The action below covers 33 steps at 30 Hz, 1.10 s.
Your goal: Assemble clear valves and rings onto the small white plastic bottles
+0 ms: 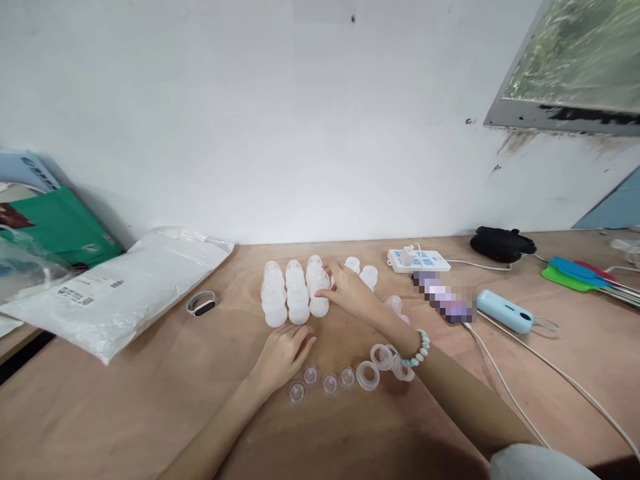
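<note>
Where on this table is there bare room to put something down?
Bare wood lies in front of the white bag, left of the left hand, and between the blue device and the coloured tools. It is crowded around the bottles, caps and cables.

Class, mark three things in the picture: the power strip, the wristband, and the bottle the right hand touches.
power strip [419, 261], head view, middle of its top.
wristband [205, 307], head view, its dark face.
bottle [319, 306], head view, its lower body.
</note>
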### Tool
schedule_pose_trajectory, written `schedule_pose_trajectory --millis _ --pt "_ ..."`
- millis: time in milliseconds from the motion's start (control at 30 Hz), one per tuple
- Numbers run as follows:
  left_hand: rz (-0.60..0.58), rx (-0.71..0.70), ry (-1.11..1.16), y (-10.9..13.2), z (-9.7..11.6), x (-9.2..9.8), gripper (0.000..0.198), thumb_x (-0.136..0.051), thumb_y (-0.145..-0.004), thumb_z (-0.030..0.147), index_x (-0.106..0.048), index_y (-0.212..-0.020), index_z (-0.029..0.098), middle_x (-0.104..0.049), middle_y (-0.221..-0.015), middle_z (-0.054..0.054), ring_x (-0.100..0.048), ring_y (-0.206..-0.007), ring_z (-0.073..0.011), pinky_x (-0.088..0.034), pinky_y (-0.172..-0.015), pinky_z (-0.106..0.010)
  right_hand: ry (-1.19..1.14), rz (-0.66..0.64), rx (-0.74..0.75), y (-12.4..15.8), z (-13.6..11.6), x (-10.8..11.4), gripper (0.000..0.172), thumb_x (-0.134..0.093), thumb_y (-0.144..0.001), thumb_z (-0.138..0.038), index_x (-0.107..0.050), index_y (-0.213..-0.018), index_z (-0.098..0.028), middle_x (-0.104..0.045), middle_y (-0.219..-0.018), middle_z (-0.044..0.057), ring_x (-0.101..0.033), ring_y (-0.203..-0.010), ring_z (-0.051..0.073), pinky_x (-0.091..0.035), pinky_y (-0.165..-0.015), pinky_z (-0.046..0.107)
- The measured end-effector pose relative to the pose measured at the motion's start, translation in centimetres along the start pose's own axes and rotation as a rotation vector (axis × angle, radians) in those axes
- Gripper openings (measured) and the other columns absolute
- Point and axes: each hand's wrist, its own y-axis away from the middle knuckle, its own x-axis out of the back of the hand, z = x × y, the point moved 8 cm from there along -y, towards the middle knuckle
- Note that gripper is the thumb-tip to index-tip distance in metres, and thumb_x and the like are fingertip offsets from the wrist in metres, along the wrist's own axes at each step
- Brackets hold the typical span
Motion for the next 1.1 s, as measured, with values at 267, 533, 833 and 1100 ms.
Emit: schedule_pose_trajectory --millis 267,533,833,1100 --pt "-0.057 0.006 0.136 -0.3 0.0 -0.2 0.022 -0.045 -0.095 0.019 -0.066 -0.087 0.020 -0.075 -0.082 -0.005 -0.070 -0.074 -0.0215 -0.052 -0.066 -0.030 0.165 -0.028 -0.057 3.8 2.9 3.4 0.015 -0.050 -0.093 -0.012 -0.063 -0.100 -0.016 -0.069 -0.094 0.009 -0.063 -0.084 0.021 -0.044 -0.073 0.032" --pt "-0.240 0.025 0.438 -0.3 0.2 -0.6 0.025 -0.047 -0.082 0.009 -0.069 -0.083 0.019 -0.073 -0.075 -0.001 -0.065 -0.063 -0.0153 -0.050 -0.058 -0.023 0.283 -0.469 0.120 9.8 3.2 -1.7 0.023 -0.075 -0.061 -0.004 -0.068 -0.080 -0.016 -0.068 -0.094 0.011 -0.059 -0.099 0.032 -0.045 -0.082 0.039" --pt "-0.312 0.026 0.688 -0.1 1.5 0.0 0.017 -0.053 -0.092 0.030 -0.067 -0.097 0.020 -0.072 -0.092 -0.006 -0.066 -0.083 -0.0202 -0.055 -0.077 -0.032 0.180 -0.386 0.082 10.2 1.8 -0.4 0.024 -0.057 -0.086 -0.005 -0.061 -0.107 -0.015 -0.064 -0.113 0.011 -0.060 -0.102 0.023 -0.048 -0.085 0.033" --pt "-0.301 0.051 0.713 -0.3 1.6 -0.1 0.018 -0.056 -0.092 0.035 -0.067 -0.093 0.020 -0.071 -0.089 -0.004 -0.066 -0.083 -0.0202 -0.053 -0.078 -0.032 -0.100 -0.397 0.142 12.2 -0.4 -3.6 0.031 -0.079 -0.077 -0.016 -0.061 -0.102 -0.020 -0.068 -0.105 0.003 -0.064 -0.098 0.022 -0.048 -0.083 0.030"
